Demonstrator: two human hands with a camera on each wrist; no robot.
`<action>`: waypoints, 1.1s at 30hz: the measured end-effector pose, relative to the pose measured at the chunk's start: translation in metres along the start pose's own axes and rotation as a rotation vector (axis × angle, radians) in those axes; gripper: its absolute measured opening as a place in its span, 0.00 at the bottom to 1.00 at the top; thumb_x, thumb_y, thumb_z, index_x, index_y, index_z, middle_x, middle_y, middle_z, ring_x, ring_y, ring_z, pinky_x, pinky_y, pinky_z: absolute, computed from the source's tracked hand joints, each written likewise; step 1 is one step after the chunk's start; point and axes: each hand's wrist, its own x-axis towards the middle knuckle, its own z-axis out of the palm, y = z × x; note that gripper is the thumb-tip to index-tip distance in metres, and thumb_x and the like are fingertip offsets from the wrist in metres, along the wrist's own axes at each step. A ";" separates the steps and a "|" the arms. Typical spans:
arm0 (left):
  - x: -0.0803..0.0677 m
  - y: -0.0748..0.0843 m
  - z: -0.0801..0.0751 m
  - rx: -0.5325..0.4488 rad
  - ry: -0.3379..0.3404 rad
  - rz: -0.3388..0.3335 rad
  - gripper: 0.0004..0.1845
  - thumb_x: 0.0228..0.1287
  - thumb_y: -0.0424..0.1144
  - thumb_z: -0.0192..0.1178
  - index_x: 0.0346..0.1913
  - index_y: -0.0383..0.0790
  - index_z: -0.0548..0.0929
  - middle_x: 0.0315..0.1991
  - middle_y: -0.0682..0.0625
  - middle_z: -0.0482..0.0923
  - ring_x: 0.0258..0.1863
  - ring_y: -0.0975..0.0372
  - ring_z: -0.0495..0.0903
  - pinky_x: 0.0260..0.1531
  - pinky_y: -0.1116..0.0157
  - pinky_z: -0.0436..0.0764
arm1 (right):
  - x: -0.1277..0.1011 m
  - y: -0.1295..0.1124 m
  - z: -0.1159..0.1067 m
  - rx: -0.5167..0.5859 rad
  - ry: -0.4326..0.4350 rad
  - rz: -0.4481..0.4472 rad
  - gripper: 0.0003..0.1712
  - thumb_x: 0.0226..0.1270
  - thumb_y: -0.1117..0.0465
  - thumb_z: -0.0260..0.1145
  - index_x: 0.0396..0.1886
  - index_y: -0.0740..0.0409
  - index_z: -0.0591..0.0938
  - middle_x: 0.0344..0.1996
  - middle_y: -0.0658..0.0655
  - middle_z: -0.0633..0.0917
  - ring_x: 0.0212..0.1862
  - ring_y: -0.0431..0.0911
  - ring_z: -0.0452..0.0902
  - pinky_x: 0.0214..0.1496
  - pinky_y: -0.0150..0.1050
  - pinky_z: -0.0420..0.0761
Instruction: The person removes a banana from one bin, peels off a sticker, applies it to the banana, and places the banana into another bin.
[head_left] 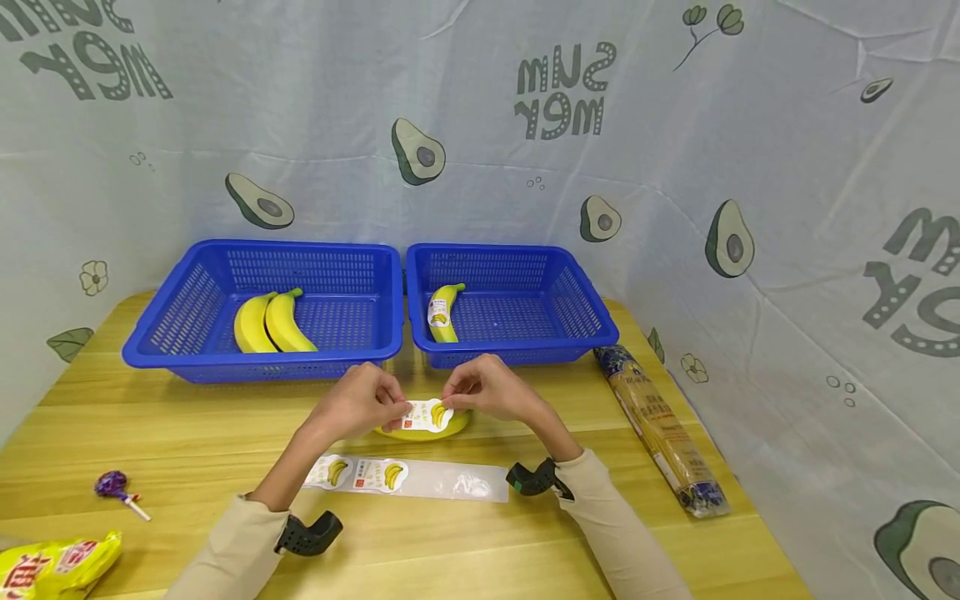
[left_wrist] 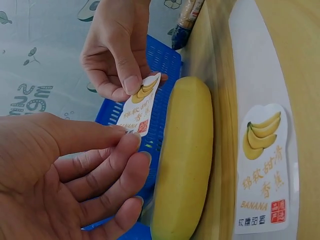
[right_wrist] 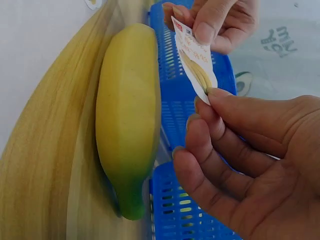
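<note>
Sticker [head_left: 428, 414] pinched at both ends, just above the banana [head_left: 450, 428].
Your left hand [head_left: 362, 403] and right hand [head_left: 487, 388] each grip the glossy white label; the smooth yellow banana lies on the wooden surface [head_left: 187, 433].

Item count — table inspected

Noted four bananas [head_left: 424, 429], two blue baskets [head_left: 262, 308], three loose banana stickers [head_left: 429, 414] — a fourth was on a basketed banana — one backing strip [head_left: 450, 482], one lollipop [head_left: 114, 486], one wrapped roll [head_left: 660, 429], one yellow packet [head_left: 52, 562].
</note>
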 end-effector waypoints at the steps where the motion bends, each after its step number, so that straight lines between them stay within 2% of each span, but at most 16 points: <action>1: 0.000 0.000 0.001 0.010 0.006 0.001 0.10 0.70 0.31 0.72 0.28 0.37 0.89 0.20 0.50 0.86 0.22 0.60 0.84 0.23 0.68 0.77 | 0.000 0.000 0.001 -0.009 0.002 0.004 0.02 0.70 0.69 0.77 0.37 0.65 0.90 0.33 0.54 0.91 0.35 0.38 0.85 0.43 0.34 0.90; 7: 0.000 -0.002 0.004 0.038 0.020 -0.011 0.10 0.69 0.31 0.72 0.27 0.38 0.89 0.19 0.50 0.84 0.21 0.59 0.83 0.21 0.69 0.74 | 0.002 0.001 0.006 -0.045 0.003 0.023 0.02 0.69 0.69 0.77 0.35 0.62 0.90 0.32 0.52 0.91 0.35 0.34 0.83 0.44 0.36 0.90; 14: 0.000 -0.005 0.005 0.024 0.016 -0.005 0.10 0.69 0.30 0.72 0.28 0.37 0.89 0.19 0.51 0.84 0.20 0.59 0.82 0.20 0.69 0.71 | 0.004 0.004 0.008 -0.055 0.006 0.020 0.02 0.68 0.70 0.77 0.35 0.63 0.90 0.31 0.52 0.91 0.34 0.33 0.83 0.45 0.39 0.91; 23: 0.003 -0.006 0.010 0.039 0.043 -0.052 0.10 0.68 0.30 0.72 0.27 0.36 0.89 0.19 0.50 0.83 0.18 0.63 0.78 0.20 0.70 0.71 | 0.006 0.006 0.012 -0.108 0.016 0.011 0.03 0.68 0.70 0.77 0.34 0.62 0.91 0.31 0.52 0.91 0.33 0.32 0.81 0.42 0.30 0.87; 33: 0.003 -0.005 0.016 0.111 0.064 -0.104 0.10 0.66 0.30 0.73 0.26 0.39 0.87 0.20 0.52 0.82 0.20 0.61 0.77 0.23 0.67 0.75 | 0.007 0.006 0.015 -0.123 0.026 0.014 0.03 0.68 0.69 0.78 0.34 0.62 0.90 0.31 0.52 0.91 0.33 0.32 0.81 0.41 0.30 0.87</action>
